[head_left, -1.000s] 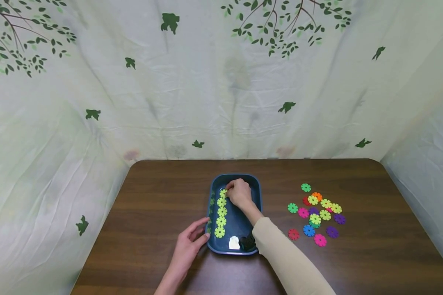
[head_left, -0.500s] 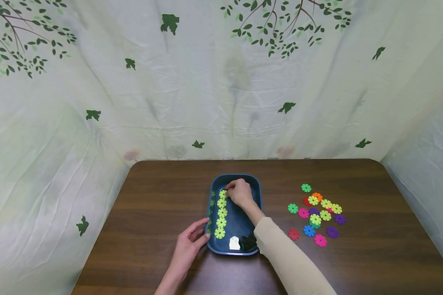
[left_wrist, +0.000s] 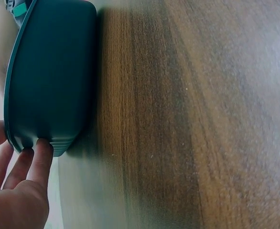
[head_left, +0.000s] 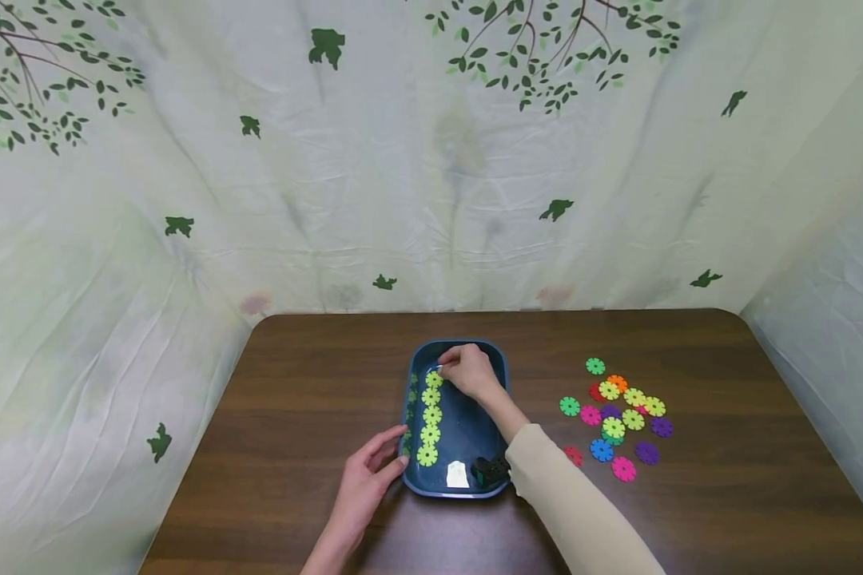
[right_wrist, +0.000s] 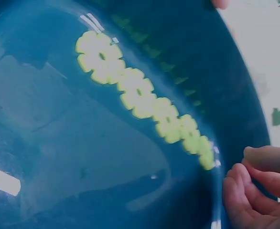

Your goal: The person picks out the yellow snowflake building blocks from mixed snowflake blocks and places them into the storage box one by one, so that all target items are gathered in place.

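Observation:
A dark blue tray (head_left: 466, 431) holds several yellow notched snowflake discs (head_left: 430, 415) in a straight row along its left side. In the right wrist view the row of discs (right_wrist: 139, 92) runs edge to edge. My right hand (head_left: 469, 371) is over the far end of the row, thumb and fingertips close together beside the last disc. In the right wrist view that hand (right_wrist: 259, 191) has curled fingers, and I see nothing between them. My left hand (head_left: 365, 475) holds the tray's left rim; its fingers (left_wrist: 41, 162) press the outer wall in the left wrist view.
Loose discs in several colours (head_left: 624, 469) lie scattered, some overlapping, on the brown table (head_left: 316, 383) right of the tray. A white patch (head_left: 457, 474) shows in the tray's near end. Behind the table hangs a pale curtain (head_left: 431, 200) with printed leaves.
My right hand has shifted slightly up, and its sleeve has moved a little right. The left hand, tray and discs stay put.

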`<state>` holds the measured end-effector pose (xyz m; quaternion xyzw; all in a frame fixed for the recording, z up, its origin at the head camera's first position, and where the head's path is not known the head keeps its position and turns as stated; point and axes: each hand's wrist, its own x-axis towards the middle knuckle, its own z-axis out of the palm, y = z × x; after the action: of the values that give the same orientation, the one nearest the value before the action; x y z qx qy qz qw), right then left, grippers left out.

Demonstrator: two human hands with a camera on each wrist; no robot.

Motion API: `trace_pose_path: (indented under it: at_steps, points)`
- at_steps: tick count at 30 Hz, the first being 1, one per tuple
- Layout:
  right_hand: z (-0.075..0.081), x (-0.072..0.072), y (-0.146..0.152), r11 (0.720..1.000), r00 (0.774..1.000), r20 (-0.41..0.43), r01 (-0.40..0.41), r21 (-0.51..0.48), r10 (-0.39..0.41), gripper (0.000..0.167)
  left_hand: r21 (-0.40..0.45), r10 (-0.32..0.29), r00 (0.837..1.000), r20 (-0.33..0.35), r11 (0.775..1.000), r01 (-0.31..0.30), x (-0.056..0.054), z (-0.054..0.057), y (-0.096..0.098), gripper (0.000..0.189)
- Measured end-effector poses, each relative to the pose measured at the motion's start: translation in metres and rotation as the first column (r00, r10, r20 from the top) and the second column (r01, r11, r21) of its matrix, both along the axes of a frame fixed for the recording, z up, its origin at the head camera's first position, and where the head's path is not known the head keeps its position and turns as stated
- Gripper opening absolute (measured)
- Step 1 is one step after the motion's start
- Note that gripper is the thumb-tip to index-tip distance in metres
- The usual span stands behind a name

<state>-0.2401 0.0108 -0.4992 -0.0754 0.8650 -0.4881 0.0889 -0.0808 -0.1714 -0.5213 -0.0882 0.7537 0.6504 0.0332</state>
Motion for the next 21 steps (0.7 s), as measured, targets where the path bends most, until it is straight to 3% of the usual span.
trace_pose_path:
  at_steps: [7,21]
  points:
    - [0.018,0.005,0.008,0.998,0.998,-0.047,-0.036,-0.052,0.033,0.021,-0.002,0.005,1.0,0.005,1.0,-0.005,0.0,0.0,-0.001,0.043]
    - [0.048,0.018,0.03,0.99,0.995,-0.096,-0.038,-0.136,0.025,0.015,-0.009,0.007,1.0,0.012,1.0,-0.007,0.0,-0.001,-0.001,0.043]
